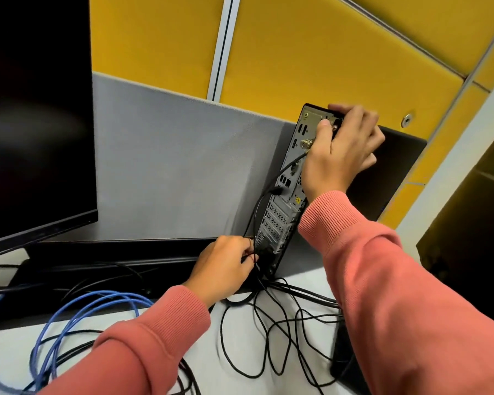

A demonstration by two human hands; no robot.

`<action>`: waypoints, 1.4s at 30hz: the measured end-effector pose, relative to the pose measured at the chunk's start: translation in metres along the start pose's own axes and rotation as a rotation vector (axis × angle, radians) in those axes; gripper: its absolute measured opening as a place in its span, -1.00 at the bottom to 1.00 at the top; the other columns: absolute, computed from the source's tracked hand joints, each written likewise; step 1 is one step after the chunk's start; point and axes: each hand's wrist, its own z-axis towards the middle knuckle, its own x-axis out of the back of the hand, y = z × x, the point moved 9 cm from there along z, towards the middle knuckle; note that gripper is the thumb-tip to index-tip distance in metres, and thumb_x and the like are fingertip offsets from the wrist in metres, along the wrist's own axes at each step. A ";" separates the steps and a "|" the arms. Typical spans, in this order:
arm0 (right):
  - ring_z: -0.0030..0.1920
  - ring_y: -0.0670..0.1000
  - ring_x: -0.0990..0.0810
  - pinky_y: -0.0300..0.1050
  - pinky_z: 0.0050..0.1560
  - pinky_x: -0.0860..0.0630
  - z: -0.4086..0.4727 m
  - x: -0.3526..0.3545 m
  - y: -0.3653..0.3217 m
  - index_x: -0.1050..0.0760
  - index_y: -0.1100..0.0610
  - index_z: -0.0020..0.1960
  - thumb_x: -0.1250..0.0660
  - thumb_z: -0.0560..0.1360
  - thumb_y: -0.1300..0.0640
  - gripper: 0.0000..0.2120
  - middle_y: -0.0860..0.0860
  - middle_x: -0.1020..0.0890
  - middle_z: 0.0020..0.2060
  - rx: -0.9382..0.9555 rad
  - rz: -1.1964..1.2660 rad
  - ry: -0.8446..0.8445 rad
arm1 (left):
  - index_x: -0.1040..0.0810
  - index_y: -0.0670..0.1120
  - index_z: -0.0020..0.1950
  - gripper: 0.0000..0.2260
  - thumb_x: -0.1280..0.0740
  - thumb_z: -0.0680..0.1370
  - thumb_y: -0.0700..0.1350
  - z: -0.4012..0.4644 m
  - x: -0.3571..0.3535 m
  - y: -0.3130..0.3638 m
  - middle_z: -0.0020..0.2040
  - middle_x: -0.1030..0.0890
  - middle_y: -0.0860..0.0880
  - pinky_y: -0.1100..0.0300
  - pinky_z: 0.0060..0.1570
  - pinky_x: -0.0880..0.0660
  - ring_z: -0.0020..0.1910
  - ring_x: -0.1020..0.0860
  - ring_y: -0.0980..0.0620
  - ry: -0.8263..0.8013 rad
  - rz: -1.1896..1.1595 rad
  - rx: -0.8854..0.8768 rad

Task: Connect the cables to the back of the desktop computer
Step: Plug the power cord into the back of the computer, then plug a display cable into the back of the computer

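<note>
Two hands work at the rear panel of a slim black desktop computer (285, 201), which stands upright near the far right of the white surface (240, 366), its ports facing the camera. The right hand (342, 149) reaches up to the top of the case: its fingers curl over the upper edge while the thumb presses by a silver screw-type connector (307, 143) seated in the upper part of the panel. A thin black cable (290, 163) runs down from that connector. The left hand (226, 266) sits low beside the bottom of the panel, fingers curled and pinching a thin black cable (254, 223) that rises to a plug (277, 191) at the mid-panel ports. Both sleeves are pink.

A tangle of black cables (283, 323) spreads over the surface in front of the case. A coil of blue cable (83, 312) lies toward the near left corner. A dark monitor (35, 109) stands at the far left. Behind the surface runs a grey divider (169, 152), with yellow wall panels (311, 52) above it. A black object (342, 357) stands at the near right edge, partly hidden by the right sleeve.
</note>
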 end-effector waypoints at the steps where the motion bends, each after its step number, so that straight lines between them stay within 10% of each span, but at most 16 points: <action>1: 0.35 0.05 -0.31 0.14 0.28 -0.27 0.000 0.001 -0.001 -0.49 -0.02 0.16 -0.23 0.55 0.03 -0.80 -0.04 -0.46 0.22 0.001 -0.012 -0.012 | -0.62 0.05 0.02 -0.87 -0.33 0.63 0.06 -0.001 -0.001 0.002 -0.24 -0.59 0.08 0.13 -0.26 -0.49 -0.24 -0.55 0.01 -0.032 0.010 -0.002; 8: 0.40 0.10 -0.30 0.11 0.30 -0.25 0.001 0.008 -0.007 -0.47 -0.02 0.27 -0.18 0.62 -0.04 -0.73 0.00 -0.45 0.29 0.041 -0.148 -0.174 | -0.56 0.15 0.20 -0.81 -0.29 0.61 0.07 -0.037 0.015 -0.010 -0.07 -0.61 0.10 0.00 0.01 -0.61 -0.04 -0.61 0.00 -0.250 0.115 0.009; 17: 0.53 0.13 -0.25 0.21 0.46 -0.27 -0.018 0.032 -0.018 -0.26 -0.04 0.55 -0.21 0.62 -0.01 -0.49 0.06 -0.23 0.55 0.042 -0.135 -0.375 | -0.38 0.19 0.54 -0.53 -0.28 0.63 0.20 -0.139 0.073 -0.035 0.40 -0.41 0.14 0.05 0.47 -0.29 0.44 -0.34 0.07 -0.345 0.285 -0.012; 22: 0.12 0.08 -0.50 0.14 0.27 -0.44 -0.100 0.038 -0.034 -0.47 -0.03 0.28 -0.26 0.55 0.12 -0.69 0.04 -0.49 0.17 0.016 0.094 -0.518 | -0.41 0.21 0.52 -0.53 -0.31 0.61 0.22 -0.183 0.091 -0.030 0.52 -0.31 0.12 0.03 0.51 -0.09 0.55 -0.20 0.09 -0.220 0.290 0.031; 28: -0.05 -0.02 -0.56 -0.10 0.10 -0.48 -0.274 0.009 -0.026 -0.38 -0.12 0.45 -0.29 0.58 0.23 -0.50 -0.01 -0.61 -0.02 0.108 -0.001 -1.405 | -0.47 0.23 0.46 -0.62 -0.24 0.64 0.21 -0.217 0.097 -0.055 0.44 -0.40 0.15 0.04 0.48 -0.12 0.51 -0.25 0.09 -0.157 0.254 0.185; 42: 0.00 -0.10 -0.49 0.00 0.09 -0.54 -0.302 0.008 -0.028 -0.47 -0.14 0.32 -0.37 0.60 0.03 -0.69 -0.13 -0.41 0.06 0.307 -0.079 -1.265 | -0.62 0.18 0.14 -0.82 -0.35 0.60 -0.08 -0.225 0.129 -0.086 -0.07 -0.59 0.17 -0.05 0.23 -0.45 0.11 -0.41 0.05 0.168 0.065 0.345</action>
